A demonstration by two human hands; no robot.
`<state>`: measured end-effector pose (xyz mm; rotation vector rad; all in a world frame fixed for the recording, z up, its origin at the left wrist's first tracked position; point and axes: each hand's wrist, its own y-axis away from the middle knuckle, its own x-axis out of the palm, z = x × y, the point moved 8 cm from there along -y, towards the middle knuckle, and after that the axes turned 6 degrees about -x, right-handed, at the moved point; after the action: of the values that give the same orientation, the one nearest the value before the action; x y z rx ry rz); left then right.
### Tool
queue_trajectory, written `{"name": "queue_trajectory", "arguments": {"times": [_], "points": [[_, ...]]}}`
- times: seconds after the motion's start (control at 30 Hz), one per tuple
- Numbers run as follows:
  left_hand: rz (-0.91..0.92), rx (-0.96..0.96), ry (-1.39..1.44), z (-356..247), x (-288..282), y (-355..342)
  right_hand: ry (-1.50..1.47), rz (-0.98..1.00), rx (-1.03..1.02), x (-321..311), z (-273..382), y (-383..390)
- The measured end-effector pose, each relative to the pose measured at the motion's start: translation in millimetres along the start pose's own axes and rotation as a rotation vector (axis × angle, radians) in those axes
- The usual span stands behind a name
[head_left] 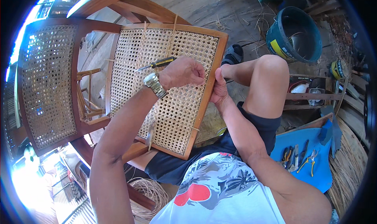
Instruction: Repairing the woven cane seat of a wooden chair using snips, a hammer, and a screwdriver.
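Observation:
A wooden-framed woven cane seat lies tilted across my lap. My left hand, with a steel watch at the wrist, is pinched on its weave near the right side; what the fingertips hold is too small to make out. My right hand grips the right edge of the frame, thumb along the rim, other fingers partly hidden beneath. A black-and-yellow screwdriver rests on the cane beside my left hand, its shaft pointing left. Loose pale strands and small ties cross the weave.
A chair's cane back stands at left. A teal bucket and yellow-labelled tin are at upper right. Pliers and cutters lie on a blue sheet by my right side. A coil of cane sits low beside me.

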<state>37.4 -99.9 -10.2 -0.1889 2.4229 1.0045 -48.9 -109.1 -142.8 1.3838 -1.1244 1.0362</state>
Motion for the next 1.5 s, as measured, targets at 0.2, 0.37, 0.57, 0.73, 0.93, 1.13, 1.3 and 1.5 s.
{"name": "queue_trajectory", "arguments": {"times": [0.2, 0.37, 0.57, 0.73, 0.93, 1.13, 1.3, 1.5], "points": [[-0.031, -0.048, 0.039, 4, 1, 1, 0.026, 0.008, -0.013, 1, 2, 0], [-0.030, -0.023, 0.004, 4, 1, 1, 0.037, 0.017, -0.020, 6, 2, 1], [-0.049, -0.019, 0.016, 6, 1, 1, 0.037, -0.015, -0.030, -1, 2, 2], [-0.048, -0.024, 0.014, 4, 1, 0, 0.037, 0.005, -0.011, 1, 3, 2], [-0.051, -0.037, 0.005, 5, -1, -1, 0.003, 0.049, 0.028, 2, -1, -1], [-0.076, -0.050, -0.073, 4, -1, 2, 0.034, 0.021, -0.013, -4, -3, -4], [-0.070, 0.057, -0.047, 3, 3, -5, 0.035, 0.036, 0.001, 6, 1, 2], [-0.065, -0.003, 0.032, 24, 0, 5, 0.180, 0.111, -0.013, 24, 2, -4]]}}
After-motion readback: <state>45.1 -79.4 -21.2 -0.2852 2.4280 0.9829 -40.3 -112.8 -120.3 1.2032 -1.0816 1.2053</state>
